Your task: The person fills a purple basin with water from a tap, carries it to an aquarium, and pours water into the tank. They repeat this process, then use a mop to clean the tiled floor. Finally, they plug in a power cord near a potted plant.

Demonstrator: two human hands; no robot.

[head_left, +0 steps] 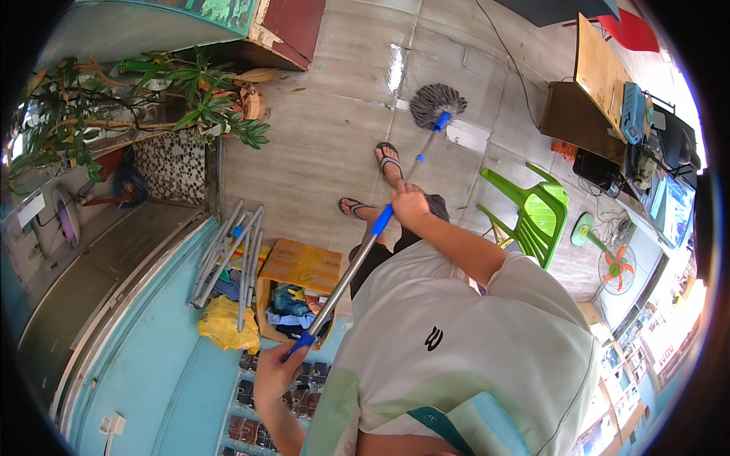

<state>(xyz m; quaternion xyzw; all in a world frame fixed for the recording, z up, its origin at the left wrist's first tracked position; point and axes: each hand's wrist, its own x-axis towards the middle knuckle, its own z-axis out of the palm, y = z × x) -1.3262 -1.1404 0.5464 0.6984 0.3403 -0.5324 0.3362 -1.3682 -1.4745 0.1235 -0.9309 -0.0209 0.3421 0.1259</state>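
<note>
A mop [344, 283] with a silver pole and blue fittings slants across my body. My right hand [409, 205] is wrapped round the pole, just beyond its blue middle grip. At the near end, my left hand [275, 374] holds the blue end grip; part of its fingers is hidden. The round mop head of grey strands [436, 105] lies spread on the tiled floor [327, 121], ahead of my sandalled feet. Wet-looking, shiny patches show on the tiles near it.
A green plastic chair [536, 209] and a standing fan [616, 267] are on my right, below a wooden desk [601, 68]. To the left are a cardboard box [300, 266] of cloths, metal tubes [228, 258], a yellow bag [226, 323] and potted plants [198, 99]. A cable [508, 49] crosses the floor.
</note>
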